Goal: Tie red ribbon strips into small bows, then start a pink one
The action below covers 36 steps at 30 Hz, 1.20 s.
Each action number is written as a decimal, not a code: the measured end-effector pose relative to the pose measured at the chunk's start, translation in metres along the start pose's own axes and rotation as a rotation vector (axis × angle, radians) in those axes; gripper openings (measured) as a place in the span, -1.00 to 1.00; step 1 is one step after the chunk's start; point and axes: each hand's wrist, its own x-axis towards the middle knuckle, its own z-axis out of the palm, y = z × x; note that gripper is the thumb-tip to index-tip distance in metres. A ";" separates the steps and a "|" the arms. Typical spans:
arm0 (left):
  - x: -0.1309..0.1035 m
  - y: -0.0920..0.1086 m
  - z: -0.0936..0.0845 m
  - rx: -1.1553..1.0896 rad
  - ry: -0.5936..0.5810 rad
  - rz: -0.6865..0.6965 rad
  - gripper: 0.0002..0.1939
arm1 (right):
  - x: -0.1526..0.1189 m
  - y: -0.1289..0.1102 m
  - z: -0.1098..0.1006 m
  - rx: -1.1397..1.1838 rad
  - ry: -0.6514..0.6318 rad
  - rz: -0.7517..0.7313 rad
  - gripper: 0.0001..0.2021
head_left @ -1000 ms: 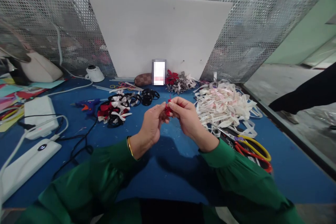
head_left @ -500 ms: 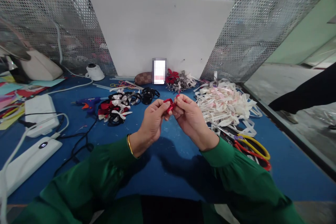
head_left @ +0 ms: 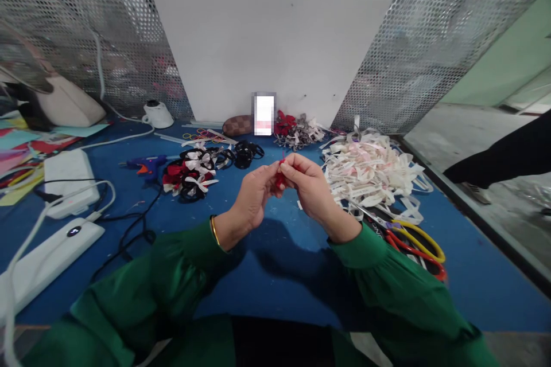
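Above the middle of the blue table, my left hand (head_left: 253, 195) and my right hand (head_left: 310, 186) meet fingertip to fingertip. Between them they pinch a small piece of red ribbon (head_left: 280, 179), mostly covered by the fingers. Both hands are closed on it. To the left lies a pile of hair ties with red, white and black bows (head_left: 189, 175). Just beyond my hands is a heap of red and grey ribbon bows (head_left: 297, 131). A large pile of white and pale pink ribbon pieces (head_left: 370, 169) lies to the right of my right hand.
Scissors with yellow and red handles (head_left: 417, 246) lie at the right. A blue glue gun (head_left: 148, 165), black hair ties (head_left: 246, 153) and a white power bank (head_left: 55, 252) with cables are to the left. Behind stand a phone (head_left: 264, 114), a checkered pouch (head_left: 238, 125) and a white board (head_left: 267, 46).
My hands have drawn closer together, and the red ribbon is now more hidden between the fingertips. The view has shifted slightly.
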 end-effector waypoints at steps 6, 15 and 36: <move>0.003 -0.002 -0.004 0.010 0.046 -0.033 -0.73 | 0.001 0.001 -0.001 -0.153 -0.004 -0.053 -0.75; 0.003 0.002 -0.003 -0.034 0.092 -0.007 -0.80 | 0.002 -0.003 -0.001 -0.282 -0.002 -0.161 -0.79; 0.005 0.003 -0.002 -0.047 -0.058 0.027 -0.69 | 0.006 0.010 -0.005 0.089 0.115 0.011 -0.76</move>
